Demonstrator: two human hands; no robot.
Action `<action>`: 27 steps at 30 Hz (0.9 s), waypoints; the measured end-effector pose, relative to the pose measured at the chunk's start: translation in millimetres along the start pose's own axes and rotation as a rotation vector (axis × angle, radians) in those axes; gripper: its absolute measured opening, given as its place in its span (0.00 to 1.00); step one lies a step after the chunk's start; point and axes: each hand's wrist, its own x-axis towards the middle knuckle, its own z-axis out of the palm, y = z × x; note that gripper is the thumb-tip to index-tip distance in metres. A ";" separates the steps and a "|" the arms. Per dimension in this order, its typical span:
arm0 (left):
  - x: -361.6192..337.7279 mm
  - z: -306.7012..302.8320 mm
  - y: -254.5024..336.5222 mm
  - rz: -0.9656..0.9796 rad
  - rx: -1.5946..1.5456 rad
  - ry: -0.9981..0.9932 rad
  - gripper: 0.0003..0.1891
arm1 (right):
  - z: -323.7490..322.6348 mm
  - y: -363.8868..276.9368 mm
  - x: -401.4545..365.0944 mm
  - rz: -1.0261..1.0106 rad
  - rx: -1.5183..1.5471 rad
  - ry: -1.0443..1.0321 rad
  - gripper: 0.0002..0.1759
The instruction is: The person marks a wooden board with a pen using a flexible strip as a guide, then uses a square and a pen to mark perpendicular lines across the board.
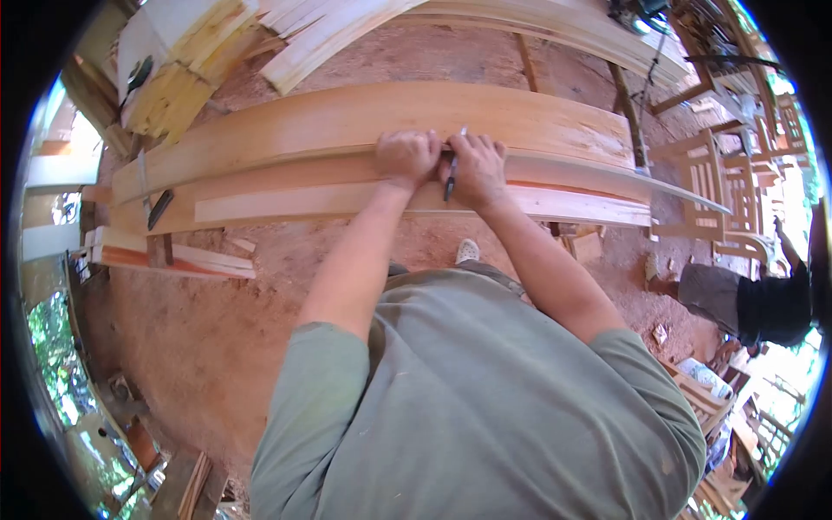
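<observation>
My left hand [407,159] is closed over the edge of a long thin wooden strip [598,168], which runs across in front of me. Right beside it, my right hand [478,169] is closed too, with a dark pen [450,180] sticking out between its fingers toward me. Its fingers also rest over the strip's edge. Behind the strip lies a wide plank [364,113]. On the near side is a narrower pale board [303,203]. My palms and fingertips are hidden.
A small black object [160,209] lies at the planks' left end. Thick timber [178,78] is stacked at the far left, with more boards behind. Wooden chairs [702,182] stand at right, near another person [737,299]. Cut pieces [173,256] are low at left.
</observation>
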 end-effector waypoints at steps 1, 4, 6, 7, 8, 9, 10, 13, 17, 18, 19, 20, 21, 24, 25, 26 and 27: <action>-1.4 -1.8 -1.6 0.008 -0.016 0.021 0.22 | 0.8 -0.8 0.0 -0.001 0.004 -0.005 0.14; -3.8 -11.8 -7.9 0.055 -0.036 0.069 0.20 | 0.1 1.5 -0.1 0.005 -0.004 -0.039 0.16; -8.0 -23.2 -23.6 0.118 -0.054 0.154 0.18 | 0.8 -0.5 1.1 -0.009 0.020 -0.032 0.17; -9.6 -33.5 -36.4 0.097 -0.062 0.181 0.17 | -2.7 -3.7 2.0 0.008 0.001 -0.041 0.17; -11.1 -42.9 -52.7 0.089 -0.043 0.177 0.17 | -4.9 -5.2 2.0 0.028 -0.025 -0.048 0.17; -11.1 -54.7 -73.5 0.069 -0.031 0.235 0.17 | -4.8 -5.3 2.1 0.022 -0.011 -0.051 0.17; -11.5 -65.8 -95.0 0.048 -0.022 0.294 0.17 | -4.6 -5.1 1.9 0.024 -0.023 -0.048 0.17; -19.3 -86.5 -167.0 -0.052 0.113 0.262 0.19 | -6.0 -4.1 2.1 0.023 -0.044 -0.043 0.18; -27.0 -114.9 -221.6 -0.066 0.181 0.180 0.20 | -6.0 -3.8 2.9 0.032 -0.059 -0.048 0.19; -27.3 -114.7 -229.5 -0.054 0.191 0.122 0.20 | -6.7 -2.6 2.3 0.043 -0.069 -0.057 0.18; -27.8 -113.3 -234.3 -0.049 0.178 0.118 0.20 | -7.4 -1.2 1.7 0.052 -0.080 -0.060 0.18; -29.3 -112.7 -239.4 -0.031 0.167 0.095 0.20 | -7.1 -0.6 1.8 0.044 -0.087 -0.051 0.18; -31.9 -112.4 -244.8 -0.014 0.159 0.070 0.20 | -6.0 -0.8 1.6 0.035 -0.092 -0.045 0.18; -36.1 -111.2 -244.4 0.027 0.100 0.077 0.19 | -9.0 -2.4 2.8 0.049 -0.097 -0.060 0.18; -33.8 -109.5 -242.3 0.020 0.091 0.068 0.19 | -10.6 -3.0 3.2 0.028 -0.116 -0.049 0.18; -31.6 -108.1 -239.7 0.085 0.046 0.180 0.20 | -11.0 -1.9 2.6 0.034 -0.119 -0.066 0.18; -30.6 -108.1 -237.5 0.146 0.003 0.291 0.21 | -10.1 0.5 2.2 0.026 -0.126 -0.055 0.18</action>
